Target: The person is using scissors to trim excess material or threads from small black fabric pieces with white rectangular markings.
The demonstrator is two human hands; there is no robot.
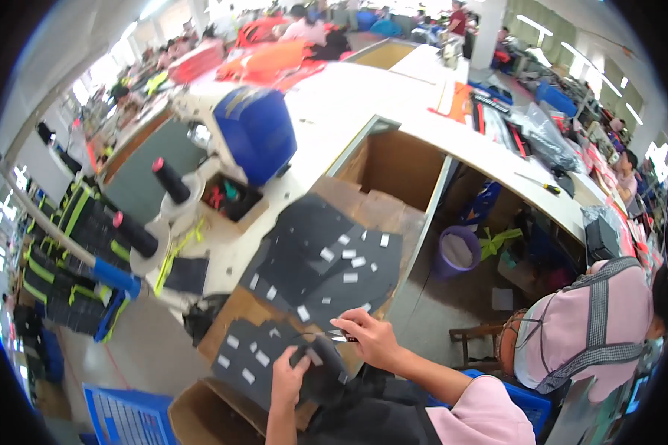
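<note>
Between the fingers and thumb of my left hand (286, 377) is a small black fabric piece (328, 366) with a white label on it. My right hand (376, 343) is closed around small thread snips (339, 337), whose blades point left, just above the held piece. Ahead of both hands lie dark fabric pieces (293, 241) dotted with several white labels. A second dark labelled group (234, 354) lies beside my left hand. Under these pieces is a brown board (239, 305).
A blue-covered machine (256, 137) stands at the far left, near dark thread cones (172, 183). An open cardboard box (200, 415) and a blue crate (122, 415) sit at lower left. To the right are a purple bin (459, 252) and a seated person (605, 319).
</note>
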